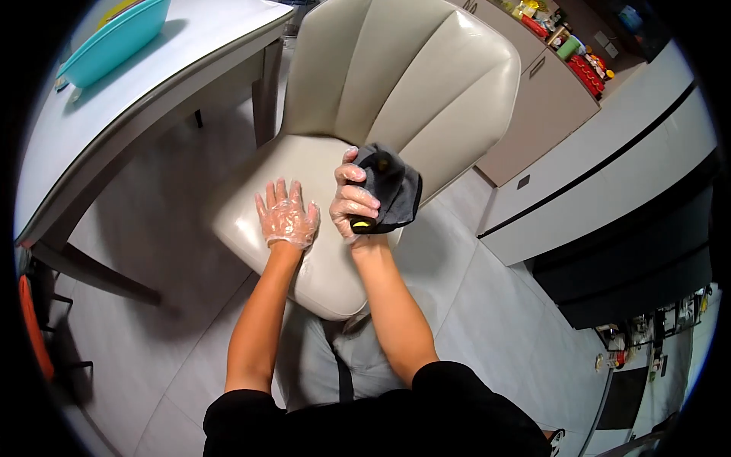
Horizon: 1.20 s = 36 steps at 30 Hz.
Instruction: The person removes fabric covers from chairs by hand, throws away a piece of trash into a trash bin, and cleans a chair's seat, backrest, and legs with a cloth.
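"Grip?"
"Right hand closed on the cloth, over the right of the seat; left hand spread, palm down there."
"Step, next?"
"Apparently cloth-handling; moving it calls for firm fingers."

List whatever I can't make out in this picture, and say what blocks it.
All in the head view:
Palm of the right hand: hidden by the gray cloth it holds.
Patch of seat under the left hand: covered by that hand.
Legs of the chair: hidden beneath the seat.
Far end of the teal basin: cut off by the top edge.
Labels on the packages at upper right: too small to read.
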Each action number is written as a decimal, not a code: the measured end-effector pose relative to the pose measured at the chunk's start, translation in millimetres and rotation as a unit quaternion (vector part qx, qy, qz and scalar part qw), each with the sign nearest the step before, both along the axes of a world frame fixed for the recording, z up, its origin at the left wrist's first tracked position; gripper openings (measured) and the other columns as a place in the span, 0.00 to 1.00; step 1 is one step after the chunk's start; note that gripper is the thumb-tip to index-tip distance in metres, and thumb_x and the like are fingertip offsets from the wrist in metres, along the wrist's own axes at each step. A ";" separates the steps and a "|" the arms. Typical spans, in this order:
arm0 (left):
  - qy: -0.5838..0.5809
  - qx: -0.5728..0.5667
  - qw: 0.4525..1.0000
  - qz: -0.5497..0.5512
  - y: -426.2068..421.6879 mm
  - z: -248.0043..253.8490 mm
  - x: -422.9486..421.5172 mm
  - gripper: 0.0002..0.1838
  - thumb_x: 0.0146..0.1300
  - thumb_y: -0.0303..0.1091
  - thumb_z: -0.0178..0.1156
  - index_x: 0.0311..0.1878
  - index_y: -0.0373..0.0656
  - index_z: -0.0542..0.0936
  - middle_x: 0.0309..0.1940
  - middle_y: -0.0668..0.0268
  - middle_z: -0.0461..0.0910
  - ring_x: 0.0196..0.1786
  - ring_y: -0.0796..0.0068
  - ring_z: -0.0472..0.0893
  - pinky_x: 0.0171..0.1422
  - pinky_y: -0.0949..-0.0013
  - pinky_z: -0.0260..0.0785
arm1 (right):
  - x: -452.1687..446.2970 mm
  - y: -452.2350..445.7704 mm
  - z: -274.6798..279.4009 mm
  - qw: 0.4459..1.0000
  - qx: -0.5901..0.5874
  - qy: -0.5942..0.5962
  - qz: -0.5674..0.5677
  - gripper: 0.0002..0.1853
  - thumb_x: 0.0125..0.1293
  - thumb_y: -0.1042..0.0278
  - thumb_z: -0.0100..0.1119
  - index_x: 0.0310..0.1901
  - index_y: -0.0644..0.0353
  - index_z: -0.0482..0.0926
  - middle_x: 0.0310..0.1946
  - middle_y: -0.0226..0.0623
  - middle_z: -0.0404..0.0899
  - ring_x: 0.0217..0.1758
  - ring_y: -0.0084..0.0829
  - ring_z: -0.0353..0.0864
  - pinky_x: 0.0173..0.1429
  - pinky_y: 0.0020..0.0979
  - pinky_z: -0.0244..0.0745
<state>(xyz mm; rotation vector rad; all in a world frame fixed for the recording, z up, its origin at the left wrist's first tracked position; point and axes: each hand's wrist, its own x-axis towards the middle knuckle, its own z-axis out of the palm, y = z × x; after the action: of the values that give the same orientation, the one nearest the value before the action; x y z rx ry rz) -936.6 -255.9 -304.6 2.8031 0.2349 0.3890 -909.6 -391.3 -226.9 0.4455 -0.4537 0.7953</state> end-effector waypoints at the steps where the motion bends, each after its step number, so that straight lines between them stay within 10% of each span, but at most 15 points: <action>1: 0.001 0.000 1.000 -0.001 0.3 -1.2 2.2 0.34 0.67 0.54 0.51 0.72 0.48 0.69 0.75 0.55 0.62 0.80 0.54 0.54 0.83 0.43 0.34 | -4.2 6.4 -3.6 1.000 0.022 0.015 0.016 0.27 0.73 0.55 0.49 0.66 0.67 0.68 0.45 0.50 0.74 0.24 0.31 0.76 0.25 0.26 0.76; 13: -0.004 0.030 1.000 -0.007 3.6 -13.2 8.3 0.32 0.69 0.55 0.49 0.73 0.52 0.69 0.76 0.57 0.62 0.80 0.55 0.54 0.83 0.44 0.34 | -41.4 34.9 -0.7 0.994 0.094 -0.003 0.049 0.25 0.75 0.58 0.47 0.69 0.61 0.67 0.43 0.51 0.75 0.21 0.32 0.78 0.22 0.26 0.78; 26: -0.014 -0.013 1.000 -0.009 1.8 -6.9 4.4 0.33 0.65 0.54 0.52 0.70 0.49 0.71 0.75 0.54 0.63 0.79 0.52 0.55 0.83 0.44 0.34 | -10.7 -26.4 -29.1 0.958 -0.260 -0.054 -0.112 0.35 0.69 0.36 0.48 0.64 0.59 0.70 0.52 0.46 0.76 0.43 0.41 0.76 0.38 0.40 0.76; 29: -0.029 -0.019 0.999 -0.009 2.3 -8.9 5.2 0.32 0.65 0.54 0.53 0.69 0.48 0.72 0.74 0.54 0.64 0.79 0.52 0.56 0.83 0.44 0.34 | 15.6 -62.0 -62.7 0.652 -0.680 0.011 -0.336 0.29 0.65 0.45 0.61 0.59 0.59 0.74 0.50 0.45 0.80 0.47 0.37 0.82 0.44 0.37 0.81; 32: -0.046 0.014 0.999 -0.021 6.4 -12.0 1.9 0.33 0.65 0.56 0.53 0.69 0.49 0.72 0.74 0.54 0.64 0.79 0.52 0.56 0.83 0.45 0.34 | 21.8 -74.7 -59.7 0.093 -0.885 -0.257 -0.377 0.21 0.61 0.65 0.65 0.55 0.61 0.76 0.48 0.44 0.84 0.52 0.39 0.84 0.59 0.41 0.77; 33: -0.037 -0.025 0.999 -0.020 5.5 -12.6 3.7 0.34 0.65 0.57 0.53 0.70 0.50 0.72 0.75 0.55 0.63 0.80 0.54 0.55 0.83 0.45 0.33 | 3.4 -71.5 -50.0 0.030 -0.839 -0.315 -0.442 0.19 0.64 0.65 0.62 0.56 0.59 0.77 0.49 0.45 0.84 0.53 0.40 0.84 0.59 0.40 0.77; 36: 0.013 -0.023 1.000 -0.015 5.2 -0.7 3.4 0.34 0.66 0.59 0.51 0.71 0.51 0.71 0.75 0.55 0.62 0.81 0.55 0.53 0.84 0.46 0.32 | -11.2 -53.2 -64.7 0.200 -0.802 -0.372 -0.421 0.25 0.65 0.57 0.60 0.61 0.57 0.74 0.58 0.53 0.78 0.61 0.51 0.78 0.65 0.43 0.72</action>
<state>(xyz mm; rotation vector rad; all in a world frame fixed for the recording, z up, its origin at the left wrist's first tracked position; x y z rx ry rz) -933.2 -250.7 -305.3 2.7639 0.2058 0.3358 -920.8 -444.6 -291.7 -2.2283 -0.3822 -0.0951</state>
